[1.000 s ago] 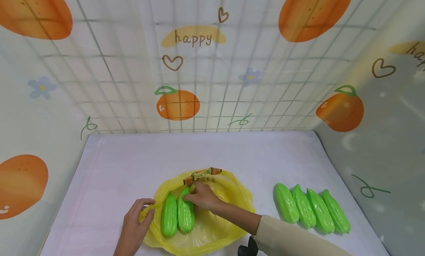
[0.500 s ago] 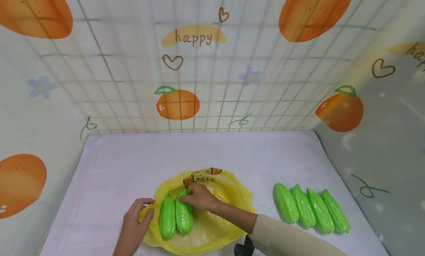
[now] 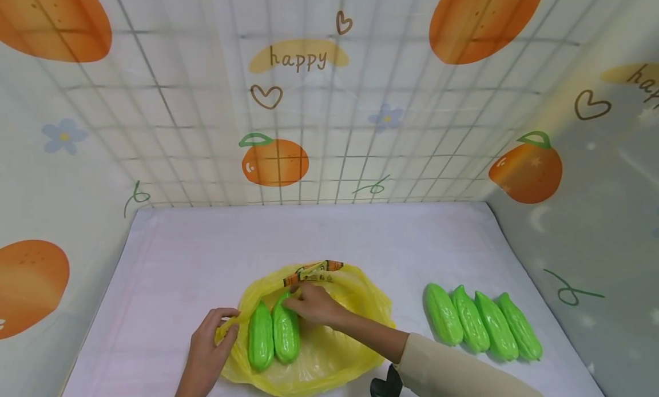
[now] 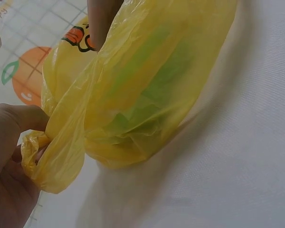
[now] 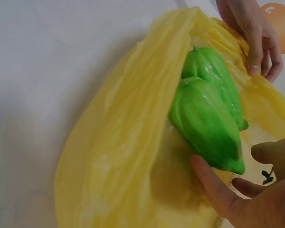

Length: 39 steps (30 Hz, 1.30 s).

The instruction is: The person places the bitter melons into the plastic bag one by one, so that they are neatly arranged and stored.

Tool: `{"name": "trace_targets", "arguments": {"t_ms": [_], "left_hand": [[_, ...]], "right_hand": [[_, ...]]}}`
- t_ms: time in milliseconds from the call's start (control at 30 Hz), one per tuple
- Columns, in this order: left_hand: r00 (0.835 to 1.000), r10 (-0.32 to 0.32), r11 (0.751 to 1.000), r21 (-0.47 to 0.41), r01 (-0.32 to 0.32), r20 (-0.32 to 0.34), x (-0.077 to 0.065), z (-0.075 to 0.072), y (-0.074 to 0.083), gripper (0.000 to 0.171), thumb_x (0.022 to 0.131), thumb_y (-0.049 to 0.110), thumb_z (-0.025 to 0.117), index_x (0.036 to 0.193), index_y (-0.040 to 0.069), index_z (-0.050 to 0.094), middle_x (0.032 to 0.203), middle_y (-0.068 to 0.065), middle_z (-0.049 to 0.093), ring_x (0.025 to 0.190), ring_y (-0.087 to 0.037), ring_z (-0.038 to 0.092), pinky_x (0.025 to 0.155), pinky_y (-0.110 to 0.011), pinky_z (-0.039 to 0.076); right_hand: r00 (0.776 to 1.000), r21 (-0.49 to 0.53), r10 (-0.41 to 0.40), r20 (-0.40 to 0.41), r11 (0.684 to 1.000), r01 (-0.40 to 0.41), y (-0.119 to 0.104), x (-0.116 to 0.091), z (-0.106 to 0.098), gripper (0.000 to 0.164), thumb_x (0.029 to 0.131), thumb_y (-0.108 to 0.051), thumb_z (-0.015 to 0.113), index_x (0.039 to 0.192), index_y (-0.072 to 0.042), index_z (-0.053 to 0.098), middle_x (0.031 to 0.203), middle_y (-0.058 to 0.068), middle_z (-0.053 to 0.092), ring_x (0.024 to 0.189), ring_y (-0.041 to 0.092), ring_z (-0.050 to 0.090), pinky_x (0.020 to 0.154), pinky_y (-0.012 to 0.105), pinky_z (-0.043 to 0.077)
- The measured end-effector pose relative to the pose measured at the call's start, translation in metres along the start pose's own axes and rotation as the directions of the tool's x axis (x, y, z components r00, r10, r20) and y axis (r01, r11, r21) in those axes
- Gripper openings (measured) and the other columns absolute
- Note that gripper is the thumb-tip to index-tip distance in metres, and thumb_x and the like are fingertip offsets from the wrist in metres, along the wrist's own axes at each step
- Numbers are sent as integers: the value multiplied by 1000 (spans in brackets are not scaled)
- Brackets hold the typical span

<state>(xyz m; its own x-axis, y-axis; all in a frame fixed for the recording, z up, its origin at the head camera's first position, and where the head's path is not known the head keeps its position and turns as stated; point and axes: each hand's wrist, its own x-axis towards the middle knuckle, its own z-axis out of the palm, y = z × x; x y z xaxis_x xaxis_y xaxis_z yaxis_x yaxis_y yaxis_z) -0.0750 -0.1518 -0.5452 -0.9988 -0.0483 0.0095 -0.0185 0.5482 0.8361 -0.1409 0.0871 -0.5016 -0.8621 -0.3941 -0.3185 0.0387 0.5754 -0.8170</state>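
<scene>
A yellow plastic bag (image 3: 340, 351) lies spread open on the table, printed at its far edge. Inside it, towards the left, two glossy green gourd-like vegetables rest side by side, pointed ends away from me: a left one (image 3: 261, 337) and a right one (image 3: 286, 334). My left hand (image 3: 210, 345) pinches the bag's left edge; the left wrist view has bunched plastic between thumb and fingers. Over the bag, my right hand (image 3: 315, 305) is at the right vegetable's pointed tip. The right wrist view shows its fingers (image 5: 216, 190) spread around that tip, one fingertip right at its side.
To the right of the bag, several more green vegetables (image 3: 481, 322) lie in a slanted row on the white table (image 3: 309, 231). Fabric walls with printed oranges enclose the table at the back and sides. A small black object (image 3: 386, 384) shows below the right sleeve.
Both vegetables in the bag have shifted slightly left over the last second. My right hand moved a little left with them, then back right. My left hand stays at the bag's edge.
</scene>
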Motion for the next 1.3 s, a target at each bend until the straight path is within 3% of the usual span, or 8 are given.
{"name": "trace_targets", "arguments": {"t_ms": [200,433,733,1100,1300], "left_hand": [[1000,-16,1000,-5,16,3,0,-1,-1,20,94,6,66,113,12,65,110,0,64,109,-18,60,95,-46,47],[1000,-16,1000,-5,16,5,0,-1,-2,20,94,6,66,113,13,65,110,1,64,108,-16,60,95,-45,47],[1000,17,1000,-12,-17,3,1,0,-1,21,94,5,66,113,13,65,110,1,64,109,-16,59,95,-46,47],[999,-33,999,-4,33,24,2,-2,0,21,95,7,64,115,12,64,114,-1,64,109,-18,60,97,-45,47],[998,-46,999,-10,46,34,3,-4,1,20,95,8,64,115,12,64,114,-2,63,110,-20,60,98,-46,46]], "right_hand": [[996,101,46,80,993,-54,-5,-11,-16,50,99,-27,59,137,3,48,110,19,63,97,38,65,67,47,59],[985,128,49,165,989,-70,-6,-29,-51,37,99,-27,58,129,-4,52,111,17,61,102,40,64,74,51,58],[982,226,11,188,973,-54,-13,-55,-94,34,100,-22,58,127,-2,54,113,16,63,96,31,67,78,48,58],[998,187,50,33,981,-55,9,-75,-137,29,101,-21,53,124,-2,55,104,16,66,88,33,64,69,43,58],[988,144,117,-99,984,-103,36,-86,-159,31,101,-22,56,123,-1,55,100,15,67,83,29,63,69,41,58]]}}
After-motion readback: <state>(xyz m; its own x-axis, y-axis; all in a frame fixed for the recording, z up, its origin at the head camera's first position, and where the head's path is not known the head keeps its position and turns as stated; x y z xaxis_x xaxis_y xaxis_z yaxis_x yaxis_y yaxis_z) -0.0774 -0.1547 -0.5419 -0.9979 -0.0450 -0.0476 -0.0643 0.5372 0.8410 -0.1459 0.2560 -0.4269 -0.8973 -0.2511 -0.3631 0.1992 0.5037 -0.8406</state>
